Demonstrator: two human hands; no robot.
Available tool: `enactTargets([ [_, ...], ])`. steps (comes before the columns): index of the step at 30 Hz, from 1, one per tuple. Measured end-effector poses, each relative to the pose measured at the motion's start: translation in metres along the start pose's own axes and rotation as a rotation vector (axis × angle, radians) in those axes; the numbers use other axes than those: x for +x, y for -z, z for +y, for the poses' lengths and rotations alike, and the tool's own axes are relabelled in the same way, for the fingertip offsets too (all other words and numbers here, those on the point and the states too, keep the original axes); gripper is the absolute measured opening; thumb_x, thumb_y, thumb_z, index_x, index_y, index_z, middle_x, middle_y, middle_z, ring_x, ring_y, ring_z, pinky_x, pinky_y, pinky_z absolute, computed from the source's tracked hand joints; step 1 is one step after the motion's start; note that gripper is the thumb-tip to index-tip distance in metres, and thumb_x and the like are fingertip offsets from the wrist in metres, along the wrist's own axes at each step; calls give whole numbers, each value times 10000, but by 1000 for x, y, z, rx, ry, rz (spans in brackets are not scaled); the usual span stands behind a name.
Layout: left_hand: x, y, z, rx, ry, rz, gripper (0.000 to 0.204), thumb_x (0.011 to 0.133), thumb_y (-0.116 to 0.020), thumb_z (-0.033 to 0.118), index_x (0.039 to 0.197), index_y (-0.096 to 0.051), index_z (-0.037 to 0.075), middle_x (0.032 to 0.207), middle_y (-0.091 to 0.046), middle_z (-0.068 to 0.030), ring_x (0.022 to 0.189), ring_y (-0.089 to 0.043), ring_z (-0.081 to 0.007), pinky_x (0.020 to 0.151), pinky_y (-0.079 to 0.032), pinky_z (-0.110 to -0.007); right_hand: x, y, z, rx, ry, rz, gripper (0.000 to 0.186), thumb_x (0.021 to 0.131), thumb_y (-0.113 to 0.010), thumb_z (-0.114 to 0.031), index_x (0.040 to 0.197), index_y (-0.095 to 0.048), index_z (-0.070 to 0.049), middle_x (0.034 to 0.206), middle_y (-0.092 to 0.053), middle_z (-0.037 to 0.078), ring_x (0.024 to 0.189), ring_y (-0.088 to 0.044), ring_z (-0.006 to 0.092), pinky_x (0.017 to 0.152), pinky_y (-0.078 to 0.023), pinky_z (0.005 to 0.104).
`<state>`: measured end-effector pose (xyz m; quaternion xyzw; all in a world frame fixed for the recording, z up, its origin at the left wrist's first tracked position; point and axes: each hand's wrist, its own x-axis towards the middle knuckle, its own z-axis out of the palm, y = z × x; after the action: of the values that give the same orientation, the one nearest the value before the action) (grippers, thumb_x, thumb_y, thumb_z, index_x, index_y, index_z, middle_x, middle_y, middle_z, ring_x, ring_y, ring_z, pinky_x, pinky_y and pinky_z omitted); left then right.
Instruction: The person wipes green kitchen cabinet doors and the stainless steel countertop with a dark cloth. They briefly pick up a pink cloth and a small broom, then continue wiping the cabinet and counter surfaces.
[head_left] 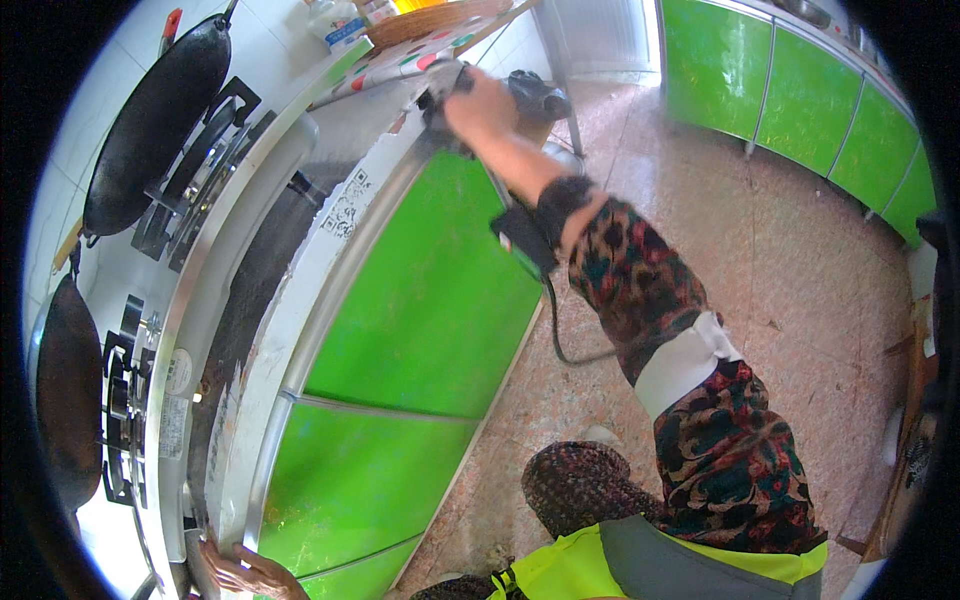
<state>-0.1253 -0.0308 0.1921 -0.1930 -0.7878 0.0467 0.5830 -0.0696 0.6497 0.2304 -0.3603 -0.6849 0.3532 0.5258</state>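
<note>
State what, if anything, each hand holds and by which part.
Right hand: a blurred grey-black object, gripped part unclear. Left hand: nothing visible.

The right sleeve (730, 450) carries a dark leafy print in red, green and tan, ending in a dark cuff (565, 203); a white band (682, 365) wraps it midway. The vest (568, 570) is fluorescent yellow with a grey panel (660, 562), the trousers (575, 485) dark and speckled.

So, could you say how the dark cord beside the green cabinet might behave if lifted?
The cord is probably floppy, given its loose curve; being thin, likely light. Pulling might tug the black box it seems to join.
</note>
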Motion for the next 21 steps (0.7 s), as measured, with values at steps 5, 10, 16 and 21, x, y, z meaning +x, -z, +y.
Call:
enactTargets([
  [5, 2, 1, 1, 22, 20, -17, 535, 1010, -377, 430, 1386, -479, 64, 1377, -521, -116, 1282, -460, -290, 1079, -278, -469, -30, 1, -1, -65, 160, 5, 331, 755, -617, -160, 1078, -638, -85, 1027, -659, 206, 984, -616, 402, 863, -488, 469],
  [10, 1, -1, 2, -22, 18, 11, 525, 1006, -385, 427, 1384, -487, 77, 1379, -521, -109, 1286, -453, -297, 1088, -263, -478, -60, -16, -2, 65, 294, 11, 279, 782, -651, -271, 1009, -601, -115, 1012, -609, 165, 961, -606, 392, 816, -485, 509],
  [16, 2, 1, 5, 10, 17, -8, 529, 1011, -367, 427, 1372, -493, 62, 1370, -525, -116, 1284, -454, -297, 1084, -266, -483, 0, 0, 3, 94, -169, -67, 410, 802, -585, -223, 1199, -638, -137, 1138, -663, 183, 1102, -611, 364, 942, -481, 443],
  [21, 7, 5, 15, -10, 6, 36, 551, 1019, -324, 447, 1310, -522, 22, 1316, -543, -145, 1240, -478, -309, 1069, -300, -500, 12, 3, 0, 93, -324, -141, 400, 840, -543, -268, 1172, -662, -79, 1205, -631, 220, 1183, -569, 380, 1017, -442, 433],
])
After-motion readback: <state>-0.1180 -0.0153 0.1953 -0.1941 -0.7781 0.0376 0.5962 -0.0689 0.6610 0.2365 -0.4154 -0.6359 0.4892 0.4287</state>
